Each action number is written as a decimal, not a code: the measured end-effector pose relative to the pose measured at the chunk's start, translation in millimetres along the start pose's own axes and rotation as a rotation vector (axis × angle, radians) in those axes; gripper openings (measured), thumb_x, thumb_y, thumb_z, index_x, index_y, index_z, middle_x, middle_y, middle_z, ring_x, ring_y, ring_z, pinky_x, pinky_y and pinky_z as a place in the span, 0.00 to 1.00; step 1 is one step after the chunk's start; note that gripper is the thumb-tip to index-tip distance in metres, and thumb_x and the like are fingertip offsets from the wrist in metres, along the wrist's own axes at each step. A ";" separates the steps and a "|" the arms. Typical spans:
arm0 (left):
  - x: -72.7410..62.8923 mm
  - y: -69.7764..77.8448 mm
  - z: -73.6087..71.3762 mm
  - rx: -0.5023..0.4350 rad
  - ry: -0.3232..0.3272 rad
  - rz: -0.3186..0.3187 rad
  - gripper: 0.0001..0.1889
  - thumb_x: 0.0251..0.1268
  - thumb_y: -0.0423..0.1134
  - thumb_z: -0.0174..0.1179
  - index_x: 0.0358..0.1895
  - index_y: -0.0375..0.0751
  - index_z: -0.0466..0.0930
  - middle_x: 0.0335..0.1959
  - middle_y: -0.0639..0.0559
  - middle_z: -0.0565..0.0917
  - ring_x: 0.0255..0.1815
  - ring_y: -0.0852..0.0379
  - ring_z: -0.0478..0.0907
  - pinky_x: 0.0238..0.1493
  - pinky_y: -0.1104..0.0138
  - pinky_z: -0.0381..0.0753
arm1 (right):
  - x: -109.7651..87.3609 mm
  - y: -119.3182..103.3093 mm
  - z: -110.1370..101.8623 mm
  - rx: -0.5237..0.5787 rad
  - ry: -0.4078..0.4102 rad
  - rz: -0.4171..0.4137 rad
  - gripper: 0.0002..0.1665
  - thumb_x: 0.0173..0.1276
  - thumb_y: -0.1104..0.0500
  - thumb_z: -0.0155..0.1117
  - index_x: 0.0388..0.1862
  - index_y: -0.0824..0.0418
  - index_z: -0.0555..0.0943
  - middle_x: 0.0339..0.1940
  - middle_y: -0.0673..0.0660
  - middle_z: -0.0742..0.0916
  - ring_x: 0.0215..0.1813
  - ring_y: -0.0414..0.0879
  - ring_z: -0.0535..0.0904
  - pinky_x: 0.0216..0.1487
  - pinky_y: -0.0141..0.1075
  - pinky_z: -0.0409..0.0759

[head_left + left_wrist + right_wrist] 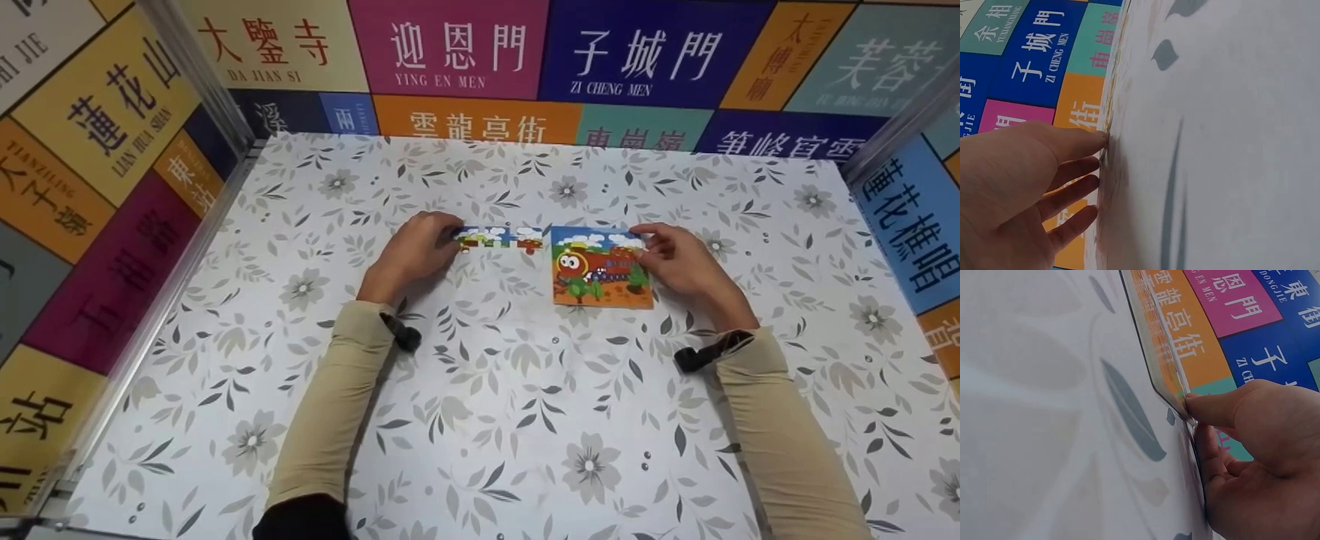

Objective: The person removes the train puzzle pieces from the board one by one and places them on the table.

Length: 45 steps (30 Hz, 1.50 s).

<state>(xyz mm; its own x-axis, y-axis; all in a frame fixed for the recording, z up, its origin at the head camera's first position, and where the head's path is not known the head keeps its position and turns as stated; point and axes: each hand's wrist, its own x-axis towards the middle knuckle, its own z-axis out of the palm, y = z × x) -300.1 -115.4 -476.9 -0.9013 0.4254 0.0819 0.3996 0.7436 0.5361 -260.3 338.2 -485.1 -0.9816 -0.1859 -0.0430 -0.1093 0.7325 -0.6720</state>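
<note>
On the table lies a narrow row of jigsaw pieces printed with clouds and sky, its lower edge notched with tabs and gaps. My left hand pinches the row's left end, which is partly hidden by the fingers; in the left wrist view, the thumb meets a thin coloured edge. Just right of the row is a square picture board showing a red cartoon train with a yellow-ringed face. My right hand grips its upper right edge. From the right wrist, the board appears edge-on, with the thumb on its corner.
A white tablecloth with grey flowers and leaves covers the table. Colourful panels with Chinese lettering stand along the back, left and right sides. A small black wrist camera sits at the left cuff, another at the right.
</note>
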 end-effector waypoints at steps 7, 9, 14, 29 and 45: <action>5.1 7.9 4.3 -0.029 0.018 0.052 0.26 0.78 0.37 0.65 0.74 0.36 0.78 0.73 0.40 0.81 0.77 0.43 0.76 0.82 0.53 0.71 | 0.8 1.1 -0.8 0.003 -0.006 -0.018 0.27 0.83 0.58 0.64 0.77 0.59 0.77 0.54 0.65 0.84 0.51 0.51 0.80 0.49 0.28 0.75; 6.9 12.5 6.1 -0.039 0.020 0.071 0.26 0.78 0.38 0.65 0.75 0.38 0.78 0.73 0.40 0.81 0.77 0.43 0.76 0.81 0.54 0.71 | 1.1 1.7 -0.7 0.002 -0.006 -0.025 0.27 0.83 0.58 0.64 0.77 0.59 0.77 0.54 0.65 0.84 0.51 0.51 0.80 0.49 0.27 0.75; 10.5 29.9 13.2 -0.072 0.017 0.138 0.24 0.78 0.37 0.63 0.74 0.37 0.79 0.72 0.42 0.83 0.74 0.44 0.78 0.78 0.54 0.74 | 1.0 2.4 1.0 0.002 -0.002 -0.017 0.27 0.83 0.57 0.64 0.78 0.58 0.77 0.54 0.64 0.84 0.51 0.50 0.81 0.49 0.28 0.76; 19.2 115.9 55.4 -0.095 -0.164 0.362 0.24 0.80 0.35 0.62 0.75 0.34 0.77 0.67 0.40 0.85 0.61 0.47 0.86 0.64 0.60 0.85 | 0.3 1.2 0.8 0.004 -0.012 0.004 0.32 0.83 0.57 0.64 0.82 0.59 0.73 0.57 0.66 0.83 0.55 0.54 0.81 0.51 0.25 0.74; 53.9 159.4 107.0 -0.117 -0.264 0.337 0.30 0.81 0.42 0.63 0.80 0.38 0.70 0.70 0.46 0.82 0.69 0.53 0.79 0.73 0.65 0.76 | -1.4 -1.2 -2.3 0.008 -0.007 -0.001 0.33 0.83 0.57 0.65 0.82 0.58 0.73 0.57 0.66 0.85 0.54 0.52 0.82 0.50 0.22 0.75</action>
<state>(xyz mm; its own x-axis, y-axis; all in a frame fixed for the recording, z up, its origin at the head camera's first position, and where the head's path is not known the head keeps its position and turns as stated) -267.2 81.2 -476.9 -0.6444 0.7624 0.0592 0.6284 0.4839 0.6091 -259.2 339.1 -482.6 -0.9804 -0.1913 -0.0480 -0.1088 0.7273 -0.6777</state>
